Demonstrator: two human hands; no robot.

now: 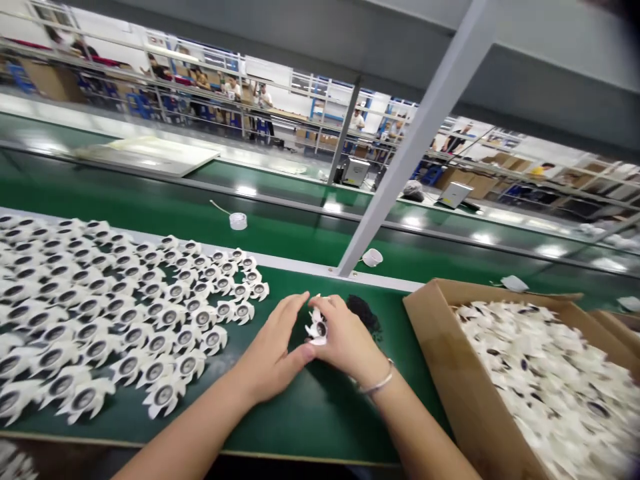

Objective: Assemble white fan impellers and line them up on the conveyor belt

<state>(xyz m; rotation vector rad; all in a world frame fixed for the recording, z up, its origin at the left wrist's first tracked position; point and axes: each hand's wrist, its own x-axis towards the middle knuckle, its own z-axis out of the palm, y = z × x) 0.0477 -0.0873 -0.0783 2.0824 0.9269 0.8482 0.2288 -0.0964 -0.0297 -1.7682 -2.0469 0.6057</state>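
Head view: left hand [273,350] and right hand [345,337] have fingers [326,307] closed on a white fan [317,327] above the tabletop [320,413]. Hard pinching could crack it; a slip could drop it onto the black heap [363,312].

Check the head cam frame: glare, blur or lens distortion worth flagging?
Head view: ceiling lights leave bright glare patches along the far green conveyor belt; the white fan-shaped parts in the cardboard box look smeared and soft; wide-angle distortion and a tilted frame skew the grey steel post.
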